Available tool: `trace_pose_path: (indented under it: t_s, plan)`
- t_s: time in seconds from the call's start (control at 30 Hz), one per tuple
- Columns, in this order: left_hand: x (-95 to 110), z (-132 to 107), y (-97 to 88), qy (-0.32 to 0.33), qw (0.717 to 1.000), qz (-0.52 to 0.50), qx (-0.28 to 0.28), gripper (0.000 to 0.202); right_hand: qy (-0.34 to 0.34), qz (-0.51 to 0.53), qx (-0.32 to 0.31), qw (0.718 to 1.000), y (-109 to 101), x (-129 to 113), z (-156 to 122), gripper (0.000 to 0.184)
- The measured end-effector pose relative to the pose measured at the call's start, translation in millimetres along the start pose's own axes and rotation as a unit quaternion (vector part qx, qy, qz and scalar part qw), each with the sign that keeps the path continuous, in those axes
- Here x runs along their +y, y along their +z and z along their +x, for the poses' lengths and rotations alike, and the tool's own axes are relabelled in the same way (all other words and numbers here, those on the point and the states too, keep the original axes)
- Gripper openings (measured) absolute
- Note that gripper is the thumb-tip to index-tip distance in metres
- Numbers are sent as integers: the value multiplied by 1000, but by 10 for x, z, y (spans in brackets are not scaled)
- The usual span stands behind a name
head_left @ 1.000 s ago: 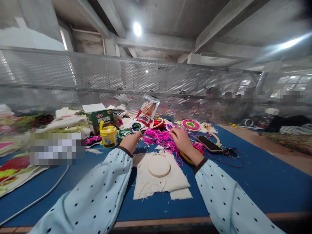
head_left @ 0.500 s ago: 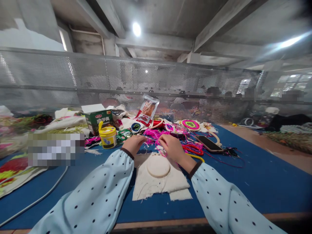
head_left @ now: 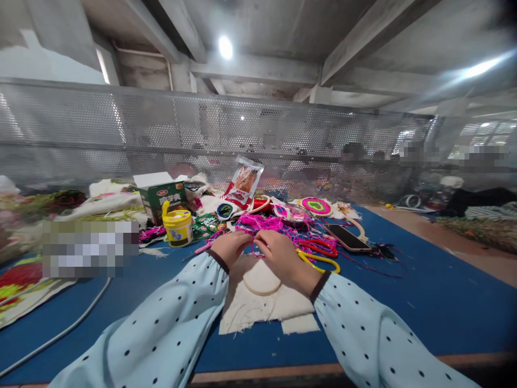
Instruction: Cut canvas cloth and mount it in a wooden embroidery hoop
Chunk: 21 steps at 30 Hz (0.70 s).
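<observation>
Both my hands are close together above the far edge of a cream cloth. My left hand (head_left: 232,248) is closed, fingertips pinched. A slim pink pen-shaped tool (head_left: 204,247) with a thin tip sticks out to its left and seems held in it; the grip itself is hidden. My right hand (head_left: 280,256) pinches pink yarn (head_left: 253,249) beside the left fingertips. Under the hands, the frayed cream cloth (head_left: 266,311) lies on the table, with a round embroidery hoop (head_left: 262,292) on it, partly covered by my right hand. Beyond is a tangled heap of pink yarn (head_left: 262,222).
A yellow tub (head_left: 178,234) and green box (head_left: 161,196) stand left; a snack packet (head_left: 243,182) leans behind. Right are yellow-handled scissors or a loop (head_left: 323,268), red handles (head_left: 323,249) and a phone (head_left: 346,237). A grey cable (head_left: 81,318) crosses the blue table (head_left: 149,267).
My hands have drawn closer together and slightly down over the hoop. The pink pen-shaped tool now shows left of my left hand. More of the yellow loop is uncovered.
</observation>
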<state>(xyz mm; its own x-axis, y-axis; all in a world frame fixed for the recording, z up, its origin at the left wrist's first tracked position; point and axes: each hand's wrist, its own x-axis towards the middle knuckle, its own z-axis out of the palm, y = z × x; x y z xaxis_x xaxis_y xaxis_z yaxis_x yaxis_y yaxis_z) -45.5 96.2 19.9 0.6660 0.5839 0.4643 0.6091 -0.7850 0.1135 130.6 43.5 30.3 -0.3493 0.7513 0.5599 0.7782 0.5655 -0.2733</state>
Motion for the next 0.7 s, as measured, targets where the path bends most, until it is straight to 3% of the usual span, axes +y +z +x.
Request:
trace_pose_path:
  t_s: [0.23,0.43,0.57,0.7]
  plan:
    - [-8,23,6,3,998,-61,16,22,-8,4,-1,1000,-14,29,16,16]
    - [77,1,-108,12,996,-93,9,26,-8,6,2,1000,-20,37,18,17]
    - [88,16,-93,-14,997,-76,0,34,-8,2,-2,1000,-27,25,16,18]
    - [3,38,-16,-54,996,-69,-8,29,-20,13,-20,1000,-33,21,15,17]
